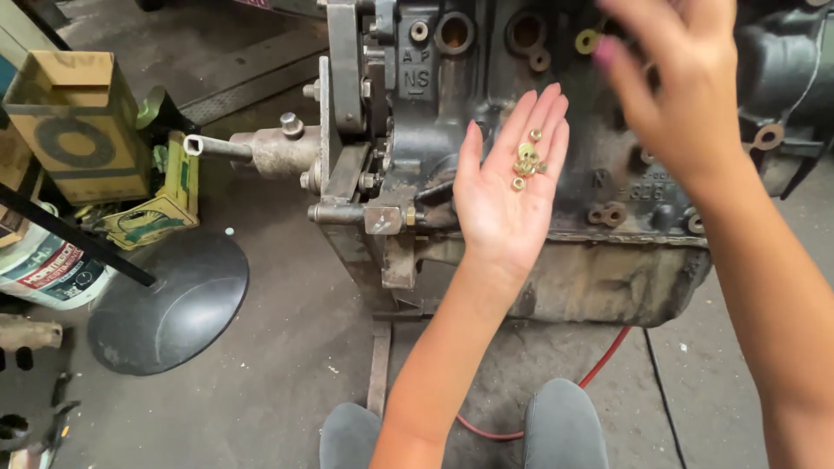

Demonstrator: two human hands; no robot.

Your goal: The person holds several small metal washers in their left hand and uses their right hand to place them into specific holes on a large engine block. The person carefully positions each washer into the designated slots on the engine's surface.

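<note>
My left hand (506, 187) is held flat, palm up, in front of a dark engine block (486, 78). Several small brass nuts and washers (526, 160) lie loose on its fingers. My right hand (673, 82) hovers higher and to the right, fingers spread and blurred, near the block's upper holes; nothing clearly shows in it. A brass washer (587, 40) sits at a hole on the block just left of that hand. The block is mounted on a metal stand (352, 130) with a rusty oil pan (608, 278) below.
A round black cover (169, 304) lies on the concrete floor at left. Cardboard boxes (74, 122) and a white bucket (48, 269) stand at the far left. A red hose (599, 365) runs under the engine. My knees (560, 426) show at the bottom.
</note>
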